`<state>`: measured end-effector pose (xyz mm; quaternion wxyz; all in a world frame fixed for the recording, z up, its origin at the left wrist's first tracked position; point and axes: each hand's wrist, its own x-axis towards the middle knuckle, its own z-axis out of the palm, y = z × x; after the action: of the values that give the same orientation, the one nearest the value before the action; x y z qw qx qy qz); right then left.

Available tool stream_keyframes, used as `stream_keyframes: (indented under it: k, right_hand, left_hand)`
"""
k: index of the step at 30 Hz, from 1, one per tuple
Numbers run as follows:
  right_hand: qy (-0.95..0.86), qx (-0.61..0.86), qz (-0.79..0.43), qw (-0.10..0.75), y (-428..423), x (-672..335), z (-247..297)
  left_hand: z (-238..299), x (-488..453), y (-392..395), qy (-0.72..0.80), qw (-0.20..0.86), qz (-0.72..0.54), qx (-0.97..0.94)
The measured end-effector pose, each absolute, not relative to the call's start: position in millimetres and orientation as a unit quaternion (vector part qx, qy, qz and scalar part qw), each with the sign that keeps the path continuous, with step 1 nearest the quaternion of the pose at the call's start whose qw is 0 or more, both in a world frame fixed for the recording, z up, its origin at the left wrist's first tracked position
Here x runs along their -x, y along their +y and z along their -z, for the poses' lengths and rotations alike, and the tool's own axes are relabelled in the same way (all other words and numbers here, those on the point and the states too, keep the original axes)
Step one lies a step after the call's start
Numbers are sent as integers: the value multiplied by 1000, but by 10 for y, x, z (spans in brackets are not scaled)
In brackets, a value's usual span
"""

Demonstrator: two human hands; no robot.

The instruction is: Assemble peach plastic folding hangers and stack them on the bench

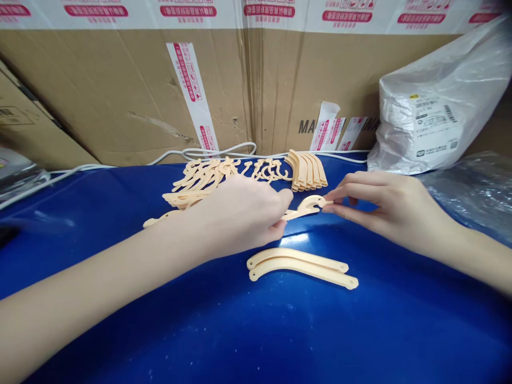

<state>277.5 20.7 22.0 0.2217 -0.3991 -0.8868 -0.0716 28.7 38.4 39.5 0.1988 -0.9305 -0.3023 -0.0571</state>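
Observation:
My left hand (256, 208) is closed around a cream plastic hanger arm (310, 206), whose curved, notched end sticks out to the right past the fingers. At that end, my right hand (368, 200) pinches a thin cream plastic piece (329, 202) between thumb and fingertips; most of it is hidden, and I cannot tell whether it is joined to the arm. Nearer to me, two long curved cream bars (304, 265) with holes at their ends lie side by side on the blue table surface (256, 330).
Behind my hands lie a pile of notched cream pieces (196, 178), several small hooks (270, 169) and a stack of curved bars (307, 170). A white cable (168, 154) runs along the cardboard box (132, 96). On the right stands a white plastic bag (432, 112).

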Motion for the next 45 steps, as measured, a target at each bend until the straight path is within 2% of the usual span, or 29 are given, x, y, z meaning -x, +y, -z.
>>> stream_keyframes:
  k: [3, 11, 19, 24, 30, 45]
  right_hand:
    - [-887, 414, 48, 199, 237, -2815, -274]
    - [-841, 501, -131, 153, 413, -3004, -300]
    - [-837, 521, -111, 126, 435, -2989, -251]
    - [-842, 516, -103, 116, 449, -2980, -189]
    - [-866, 472, -59, 154, 492, -2971, -131]
    - [-873, 455, -82, 154, 510, -2967, -113]
  left_hand:
    - [-372, -301, 396, -310, 185, 63, 930]
    - [-323, -299, 440, -333, 171, 52, 926]
    - [-282, -296, 457, -225, 109, 80, 965]
    - [-257, -298, 461, -233, 71, 63, 968]
    - [-245, -297, 479, -237, 69, 57, 967]
    - [-235, -294, 480, -250, 65, 33, 965]
